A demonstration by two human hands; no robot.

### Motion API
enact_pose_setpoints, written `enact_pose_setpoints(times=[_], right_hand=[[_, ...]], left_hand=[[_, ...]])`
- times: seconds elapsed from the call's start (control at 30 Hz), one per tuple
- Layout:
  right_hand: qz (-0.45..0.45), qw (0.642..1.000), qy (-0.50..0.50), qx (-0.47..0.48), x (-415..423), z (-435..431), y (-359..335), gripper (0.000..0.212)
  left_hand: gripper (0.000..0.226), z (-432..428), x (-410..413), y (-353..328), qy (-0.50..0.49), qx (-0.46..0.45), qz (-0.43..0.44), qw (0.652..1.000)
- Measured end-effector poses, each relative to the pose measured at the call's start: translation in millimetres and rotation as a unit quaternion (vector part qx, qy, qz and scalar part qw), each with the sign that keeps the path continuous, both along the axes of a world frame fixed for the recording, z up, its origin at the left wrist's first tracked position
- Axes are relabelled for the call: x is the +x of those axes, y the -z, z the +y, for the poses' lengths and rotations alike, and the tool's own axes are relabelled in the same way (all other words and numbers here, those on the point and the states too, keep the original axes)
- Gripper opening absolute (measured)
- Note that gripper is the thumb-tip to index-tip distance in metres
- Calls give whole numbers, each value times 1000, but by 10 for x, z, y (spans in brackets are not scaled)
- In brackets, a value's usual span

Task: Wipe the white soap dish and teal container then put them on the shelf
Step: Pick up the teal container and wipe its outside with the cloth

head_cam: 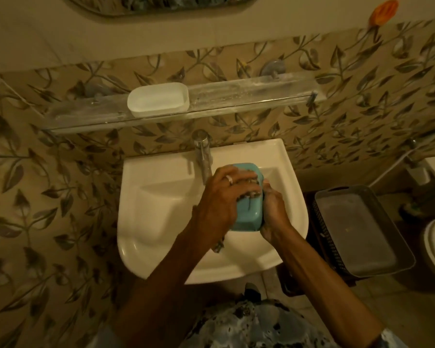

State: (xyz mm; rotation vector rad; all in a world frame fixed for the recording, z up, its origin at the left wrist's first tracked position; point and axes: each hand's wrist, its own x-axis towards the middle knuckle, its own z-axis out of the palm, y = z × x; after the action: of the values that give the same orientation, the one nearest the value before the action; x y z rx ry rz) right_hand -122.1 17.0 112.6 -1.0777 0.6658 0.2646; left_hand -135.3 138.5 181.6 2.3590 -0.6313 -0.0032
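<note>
Teal container [247, 217] sits between both hands, over the sink [161, 209], presumably so drips land there. Right hand [274, 212] curls round its right edge to brace; left hand [224, 197] lies across the top, fingers bent, gripping a cloth [219, 243]. Soap dish [158, 102] well beyond the hands, on the shelf [249, 95].

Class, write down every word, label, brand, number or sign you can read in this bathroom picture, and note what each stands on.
None: no text is readable in this view.
The teal container, gripped by the right hand and rubbed with the left hand's cloth, shows no lettering.
The white soap dish, glass shelf, sink and tap are plain too.
</note>
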Motion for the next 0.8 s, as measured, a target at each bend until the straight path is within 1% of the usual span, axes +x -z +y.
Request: enact_pose_setpoints(times=[0.1,0.17,0.27,0.33,0.43,0.6,0.7,0.8], right_hand=[[-7,999,-3,-38,81,41,-37,49],[-16,998,1,-56,137,18,-39,50],[-7,999,17,-42,171,-12,-69,50],[12,999,34,-21,170,-41,-66,51],[33,999,40,-11,144,-70,-37,53],[20,999,25,-25,101,-22,5,56],[-5,999,28,-24,86,20,-12,52],[-28,998,41,-28,97,7,-60,48]], left_hand=[[45,58,265,7,-54,-27,-34,998],[41,119,333,98,-83,-59,-20,995],[46,134,207,227,-109,-98,-5,989],[40,122,41,285,-109,-109,-4,988],[26,72,-207,346,-88,-77,-35,993],[36,8,-262,246,-55,-5,-77,996],[31,74,-79,131,-99,-29,-31,994],[33,108,40,66,-143,-47,-3,989]])
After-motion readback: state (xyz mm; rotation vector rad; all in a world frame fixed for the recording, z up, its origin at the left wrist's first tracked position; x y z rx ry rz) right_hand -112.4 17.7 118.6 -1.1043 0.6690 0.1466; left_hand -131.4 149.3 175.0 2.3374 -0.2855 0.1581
